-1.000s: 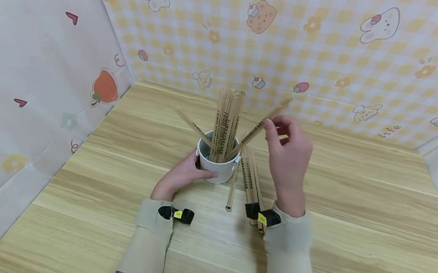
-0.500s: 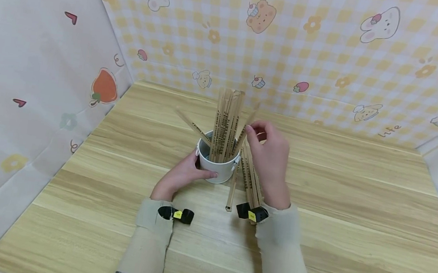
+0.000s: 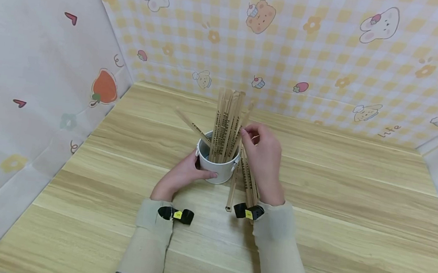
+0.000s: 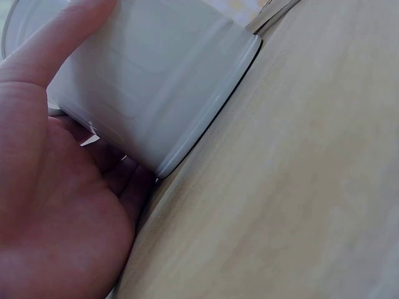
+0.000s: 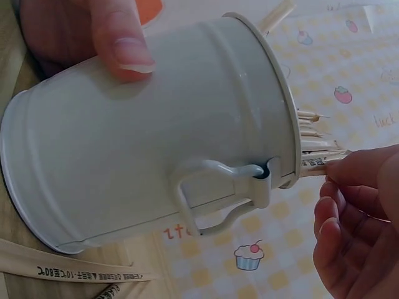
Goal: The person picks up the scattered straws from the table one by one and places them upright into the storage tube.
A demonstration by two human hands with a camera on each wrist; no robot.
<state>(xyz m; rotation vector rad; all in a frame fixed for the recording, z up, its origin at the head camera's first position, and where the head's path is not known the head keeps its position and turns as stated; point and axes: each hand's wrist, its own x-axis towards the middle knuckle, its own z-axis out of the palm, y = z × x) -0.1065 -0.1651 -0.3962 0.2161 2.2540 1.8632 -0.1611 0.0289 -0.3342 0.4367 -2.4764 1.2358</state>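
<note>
A small white metal bucket [image 3: 220, 172] stands on the table, holding several paper-wrapped straws [image 3: 224, 119] printed with dark text. My left hand [image 3: 180, 174] grips the bucket's left side, its thumb across the front; the left wrist view shows the palm beside the bucket wall [image 4: 156, 75]. Between thumb and forefinger, my right hand [image 3: 264, 154] pinches a wrapped straw [image 3: 248, 112] that leans at the bucket's right rim, its lower end inside. The right wrist view shows those fingertips on the straw [image 5: 313, 160] just beyond the rim.
Right of the bucket, several more wrapped straws [image 3: 247, 179] lie on the wooden table [image 3: 354, 222], partly under the right wrist. One straw [image 3: 231, 193] lies apart, nearer the bucket. Another straw [image 3: 192, 125] leans out leftward. A checked cloth [image 3: 324, 54] hangs behind the table.
My right hand has moved left and slightly down, bringing its pinched straw from a wide slant to nearly upright beside the others. The left hand and bucket have stayed put.
</note>
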